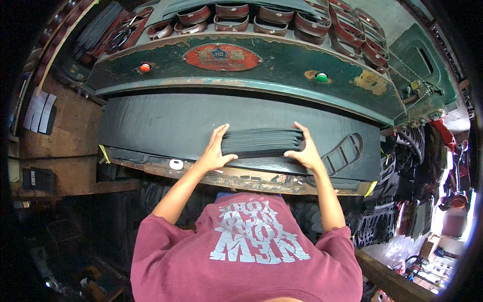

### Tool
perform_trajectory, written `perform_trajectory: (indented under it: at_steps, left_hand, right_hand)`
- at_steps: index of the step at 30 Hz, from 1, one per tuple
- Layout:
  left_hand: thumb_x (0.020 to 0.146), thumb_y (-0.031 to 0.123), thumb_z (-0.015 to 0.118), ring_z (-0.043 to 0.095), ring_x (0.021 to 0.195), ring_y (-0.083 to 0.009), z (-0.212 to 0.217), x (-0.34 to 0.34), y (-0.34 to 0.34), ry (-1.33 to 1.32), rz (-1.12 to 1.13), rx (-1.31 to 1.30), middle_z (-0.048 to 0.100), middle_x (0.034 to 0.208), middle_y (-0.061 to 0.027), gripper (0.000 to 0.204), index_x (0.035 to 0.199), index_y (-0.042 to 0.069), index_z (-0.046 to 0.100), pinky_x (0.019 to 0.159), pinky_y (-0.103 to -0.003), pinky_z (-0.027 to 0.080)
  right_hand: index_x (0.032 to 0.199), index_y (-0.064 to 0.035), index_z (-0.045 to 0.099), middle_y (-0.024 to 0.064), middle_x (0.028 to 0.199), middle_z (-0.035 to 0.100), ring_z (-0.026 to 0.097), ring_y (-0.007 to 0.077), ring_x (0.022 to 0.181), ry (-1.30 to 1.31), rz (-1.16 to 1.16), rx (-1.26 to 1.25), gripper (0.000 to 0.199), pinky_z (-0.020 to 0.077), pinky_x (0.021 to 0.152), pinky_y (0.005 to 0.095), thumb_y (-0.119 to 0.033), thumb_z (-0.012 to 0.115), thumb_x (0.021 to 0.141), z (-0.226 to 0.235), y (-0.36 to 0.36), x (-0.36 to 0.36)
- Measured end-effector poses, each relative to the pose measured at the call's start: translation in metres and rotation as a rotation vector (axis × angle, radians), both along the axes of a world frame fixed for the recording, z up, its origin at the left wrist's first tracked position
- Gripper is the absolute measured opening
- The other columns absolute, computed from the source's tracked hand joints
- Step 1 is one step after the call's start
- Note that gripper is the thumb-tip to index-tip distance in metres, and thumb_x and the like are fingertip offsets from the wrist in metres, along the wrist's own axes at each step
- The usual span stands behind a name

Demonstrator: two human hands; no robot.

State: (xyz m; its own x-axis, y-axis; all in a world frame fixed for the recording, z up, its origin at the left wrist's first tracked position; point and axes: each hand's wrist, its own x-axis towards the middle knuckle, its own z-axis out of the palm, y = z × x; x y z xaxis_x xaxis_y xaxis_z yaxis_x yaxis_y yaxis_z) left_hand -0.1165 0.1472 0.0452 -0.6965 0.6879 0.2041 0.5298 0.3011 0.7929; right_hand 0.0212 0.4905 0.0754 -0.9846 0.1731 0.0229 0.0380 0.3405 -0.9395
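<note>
A stack of thin black ribbed sheets [261,142], likely rubber, lies on the dark flat bed [166,118] of a green press. My left hand [217,150] grips the stack's left end, its thumb at the near side and its fingers at the far side. In the same way my right hand [305,149] closes around the right end. The undersides of my fingers are hidden. Just right of my right hand lies a dark sole-shaped frame with crossbars [344,154], flat on the bed.
Beyond the bed rises the green press beam [282,65] with a red button [145,67] and a green button [321,77]. Several brown-red sole-shaped cutting dies [231,23] stand on top. A small white oval piece [176,164] sits on the wooden front edge [241,178].
</note>
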Motion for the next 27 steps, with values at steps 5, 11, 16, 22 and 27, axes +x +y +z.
perform_trajectory:
  at_steps: [5, 11, 16, 22, 27]
  left_hand:
    - [0.082, 0.028, 0.080, 0.039, 0.142, -0.0334, -0.018, 0.008, 0.007, -0.175, 0.070, 0.365, 0.042, 0.148, -0.0204, 0.099, 0.158, 0.002, 0.023, 0.121, -0.044, 0.027]
    - [0.098, 0.029, 0.057, 0.046, 0.132, -0.0278, -0.027, 0.015, 0.019, -0.266, 0.170, 0.549, 0.050, 0.136, -0.0205, 0.073, 0.156, -0.002, 0.025, 0.116, -0.041, 0.029]
    - [0.103, 0.023, 0.046, 0.053, 0.127, -0.0268, -0.026, 0.011, 0.016, -0.169, 0.175, 0.440, 0.057, 0.130, -0.0182, 0.044, 0.136, -0.005, 0.053, 0.114, -0.038, 0.034]
    - [0.108, 0.029, 0.033, 0.052, 0.129, -0.0277, -0.031, 0.008, 0.031, -0.187, 0.214, 0.532, 0.060, 0.129, -0.0162, 0.046, 0.130, -0.003, 0.057, 0.115, -0.038, 0.033]
    - [0.108, 0.028, 0.033, 0.050, 0.133, -0.0281, -0.035, 0.007, 0.022, -0.135, 0.166, 0.507, 0.060, 0.131, -0.0176, 0.042, 0.125, -0.002, 0.058, 0.115, -0.041, 0.034]
  right_hand:
    - [0.151, -0.0084, 0.043, 0.0150, 0.151, 0.045, 0.040, 0.0317, 0.144, 0.081, -0.021, 0.134, 0.109, 0.0302, 0.122, 0.0420, -0.021, 0.095, 0.055, 0.009, -0.004, 0.000]
    - [0.159, -0.0122, 0.032, 0.0173, 0.159, 0.036, 0.034, 0.0332, 0.149, 0.057, -0.068, 0.161, 0.124, 0.0283, 0.123, 0.0439, -0.023, 0.097, 0.053, 0.006, -0.006, -0.005]
    - [0.155, -0.0111, 0.036, 0.0175, 0.163, 0.032, 0.032, 0.0331, 0.151, 0.083, -0.041, 0.193, 0.121, 0.0288, 0.123, 0.0442, -0.026, 0.098, 0.052, -0.005, 0.002, -0.014]
    - [0.154, -0.0107, 0.038, 0.0158, 0.157, 0.039, 0.038, 0.0326, 0.146, 0.107, -0.068, 0.036, 0.120, 0.0331, 0.120, 0.0432, -0.027, 0.099, 0.051, -0.016, -0.003, -0.018]
    - [0.153, -0.0122, 0.040, 0.0155, 0.148, 0.045, 0.044, 0.0334, 0.140, 0.084, -0.103, 0.179, 0.120, 0.0357, 0.118, 0.0425, -0.029, 0.099, 0.050, -0.009, -0.009, -0.016]
